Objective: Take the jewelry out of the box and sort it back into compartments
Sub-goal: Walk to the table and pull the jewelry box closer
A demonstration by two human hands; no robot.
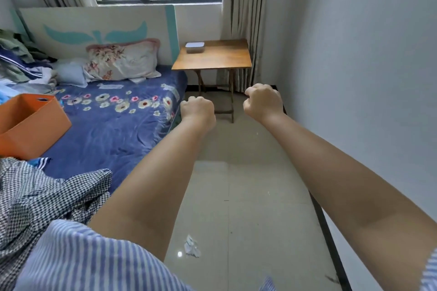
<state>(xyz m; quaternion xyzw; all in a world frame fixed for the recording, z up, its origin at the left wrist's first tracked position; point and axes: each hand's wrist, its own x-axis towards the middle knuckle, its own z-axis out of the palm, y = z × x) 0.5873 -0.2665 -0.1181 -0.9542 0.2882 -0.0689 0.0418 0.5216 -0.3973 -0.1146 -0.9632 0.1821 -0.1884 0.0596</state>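
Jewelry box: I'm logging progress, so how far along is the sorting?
Nothing looks done. The box sits closed on the wooden table by the window, across the room from the person. Both hands, left and right, are curled into fists in the air, holding nothing. Reaching the box, opening it, emptying and sorting all remain.

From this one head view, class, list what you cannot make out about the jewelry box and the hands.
- Box on the wooden table: lid shut, so any jewelry and compartments are hidden; too small for detail.
- Left hand and right hand: fists curled, palms turned away, so any contents are hidden.
- Orange bin: left edge cuts it off.
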